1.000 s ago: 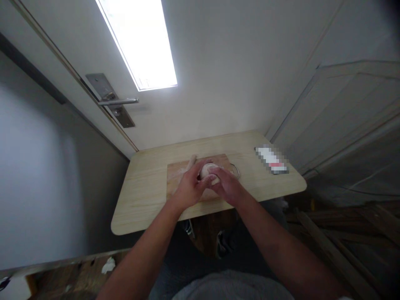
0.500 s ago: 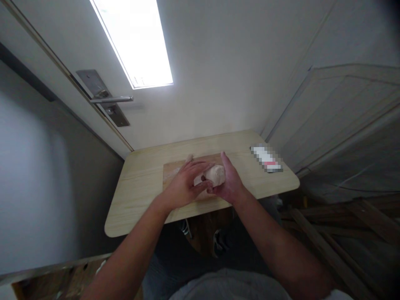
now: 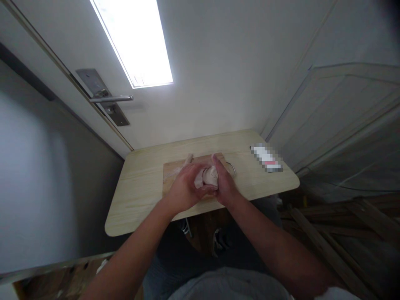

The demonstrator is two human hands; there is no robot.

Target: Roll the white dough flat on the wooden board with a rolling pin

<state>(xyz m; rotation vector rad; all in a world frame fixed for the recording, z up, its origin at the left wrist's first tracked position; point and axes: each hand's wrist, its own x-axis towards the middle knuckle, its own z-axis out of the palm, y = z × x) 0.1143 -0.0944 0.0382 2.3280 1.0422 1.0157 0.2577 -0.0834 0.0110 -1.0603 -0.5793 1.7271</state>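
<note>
Holding pale dough [image 3: 211, 176] between left hand [image 3: 187, 183] and right hand [image 3: 225, 181], over the right part of a floury board [image 3: 169, 183]; hard to tell whether lifted clear of the wood or just touching it. Gripping from one side with left fingers and thumb bent in a curve; bracing the other side with the right palm, thumb pointing up and away, remaining fingers mostly hidden, so impossible to tell how tightly curled. Already gathered into one compact lump, by the look of it, yet not evenly smooth, and not flattened. Seemingly midway through working by hand, probably with some shaping left; cannot tell how much. Near a stick [image 3: 188, 158] at the board's far edge, and well apart from a phone [image 3: 265, 157] on the table [image 3: 134, 191].
</note>
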